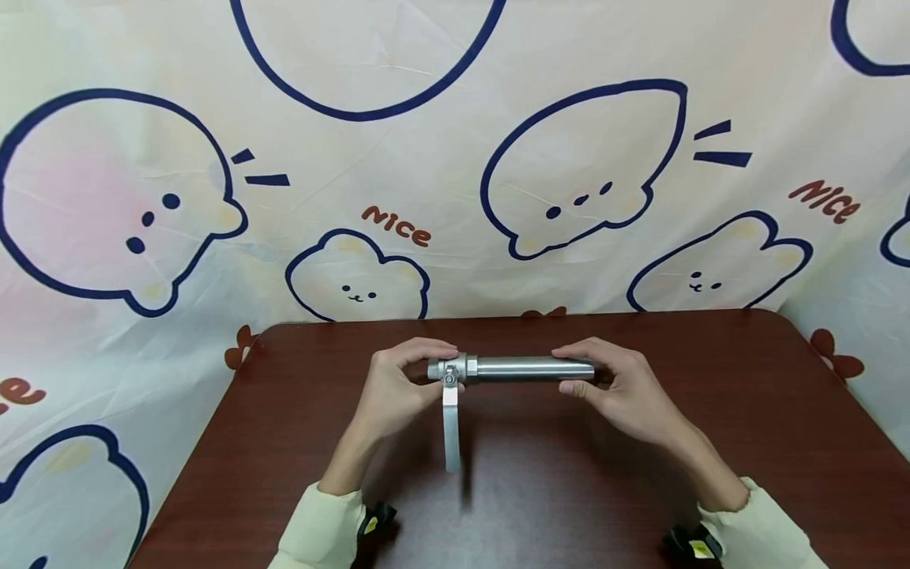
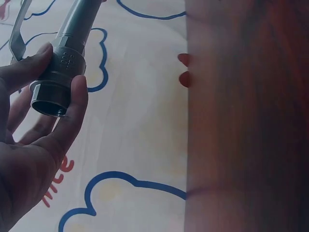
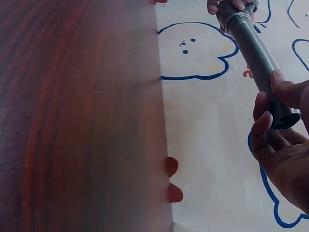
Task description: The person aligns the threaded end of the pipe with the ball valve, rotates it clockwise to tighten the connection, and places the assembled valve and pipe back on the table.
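A metal ball valve with a long flat lever handle is joined to a straight steel pipe. Both pieces lie in one line, level above the table. My left hand grips the valve body between thumb and fingers; the left wrist view shows the valve's open threaded end facing the palm. With thumb and fingers, my right hand holds the pipe near its far end, whose hollow mouth shows in the right wrist view. The lever points toward me.
Under the hands is a dark reddish-brown table. A pale cloth printed with blue-outlined cartoon figures hangs behind it and along both sides. Black bands with yellow labels are on both wrists, beside light sleeves.
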